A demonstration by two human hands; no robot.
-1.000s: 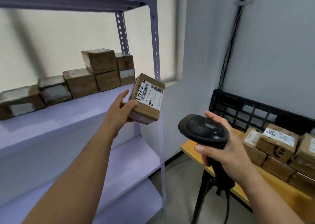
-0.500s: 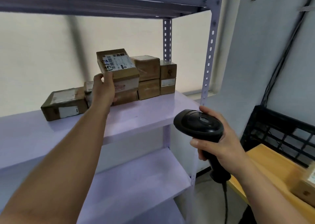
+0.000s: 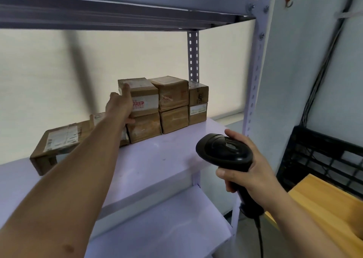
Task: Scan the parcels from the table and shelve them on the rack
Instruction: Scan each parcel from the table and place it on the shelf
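On the rack's (image 3: 157, 159) middle shelf, far left, a flat box (image 3: 59, 140) lies partly behind my forearm. My left hand (image 3: 119, 108) rests against the left face of the parcel (image 3: 144, 96). Half a second ago I held it tilted in the air; now it sits level on a lower box (image 3: 144, 128), touching the stacked boxes (image 3: 172, 92) to its right. My index finger is straight and the others are hidden, so I cannot tell whether I grip or only press. My right hand (image 3: 249, 171) stays wrapped round the scanner (image 3: 224, 151). Its cable runs off the bottom edge, and the parcel's label is blurred.
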